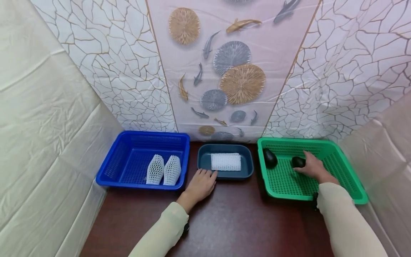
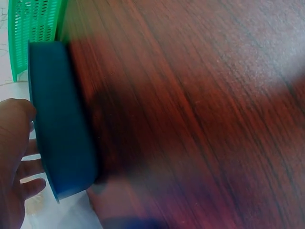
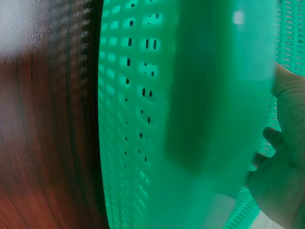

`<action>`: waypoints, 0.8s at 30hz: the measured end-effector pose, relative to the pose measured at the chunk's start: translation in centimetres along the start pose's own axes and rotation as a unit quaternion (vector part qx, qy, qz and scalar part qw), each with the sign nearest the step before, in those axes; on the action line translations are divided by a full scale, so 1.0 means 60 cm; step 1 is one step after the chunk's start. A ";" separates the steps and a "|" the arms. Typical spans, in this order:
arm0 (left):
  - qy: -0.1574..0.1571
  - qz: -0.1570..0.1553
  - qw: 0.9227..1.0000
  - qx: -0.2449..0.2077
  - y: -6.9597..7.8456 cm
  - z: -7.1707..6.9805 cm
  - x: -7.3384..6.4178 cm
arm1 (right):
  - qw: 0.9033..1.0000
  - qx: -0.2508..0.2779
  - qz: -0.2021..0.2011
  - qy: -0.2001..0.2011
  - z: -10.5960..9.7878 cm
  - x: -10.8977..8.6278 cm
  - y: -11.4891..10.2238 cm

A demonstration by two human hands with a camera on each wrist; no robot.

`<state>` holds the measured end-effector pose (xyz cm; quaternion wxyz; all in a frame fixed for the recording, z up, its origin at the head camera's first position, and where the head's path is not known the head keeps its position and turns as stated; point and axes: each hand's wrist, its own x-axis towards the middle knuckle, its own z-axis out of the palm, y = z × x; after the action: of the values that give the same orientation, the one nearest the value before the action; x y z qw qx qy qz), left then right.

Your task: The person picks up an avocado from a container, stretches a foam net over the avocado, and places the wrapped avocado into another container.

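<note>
In the head view my right hand reaches into the green basket, thumb and fingers round a dark avocado. A second dark avocado lies against that basket's left wall. My left hand rests at the front rim of the small dark blue tray, its fingers loosely bent over the edge. Inside the tray lies a white foam net sleeve. The right wrist view shows part of my right hand beyond the basket wall; the avocado is hidden there.
A blue basket stands at the left, holding two white foam-netted items side by side. The brown table runs under everything. Patterned cloth hangs behind the containers.
</note>
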<state>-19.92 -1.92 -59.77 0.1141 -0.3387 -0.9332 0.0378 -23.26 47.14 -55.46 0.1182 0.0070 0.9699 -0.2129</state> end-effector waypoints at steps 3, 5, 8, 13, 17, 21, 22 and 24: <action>0.007 0.006 1.000 0.008 0.000 0.003 -0.003 | 1.000 0.005 0.008 -0.011 0.009 0.004 0.006; 0.009 0.012 1.000 0.018 -0.001 0.003 -0.002 | 1.000 0.003 0.014 -0.017 0.013 0.004 0.007; 0.006 0.020 0.999 0.036 -0.002 0.003 -0.002 | 1.000 -0.012 0.013 -0.015 0.018 0.002 0.008; 0.008 0.030 0.998 0.050 -0.003 0.009 -0.004 | 1.000 -0.018 0.015 -0.002 0.027 -0.009 0.007; 0.016 0.033 0.998 0.055 -0.005 0.014 -0.003 | 1.000 0.006 0.021 0.001 0.029 -0.015 0.003; 0.018 0.034 0.998 0.051 -0.007 0.015 0.000 | 1.000 0.025 0.015 0.005 0.029 -0.017 0.003; 0.018 0.035 0.998 0.050 -0.008 0.016 0.001 | 1.000 0.027 0.015 0.005 0.029 -0.016 0.005; 0.022 0.036 0.998 0.049 -0.009 0.015 0.003 | 0.999 0.033 0.012 0.005 0.028 -0.016 0.008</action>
<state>-20.60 -2.20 -60.56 0.1498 -0.3669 -0.9146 0.0805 -21.93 46.91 -56.91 0.1160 0.0233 0.9627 -0.2431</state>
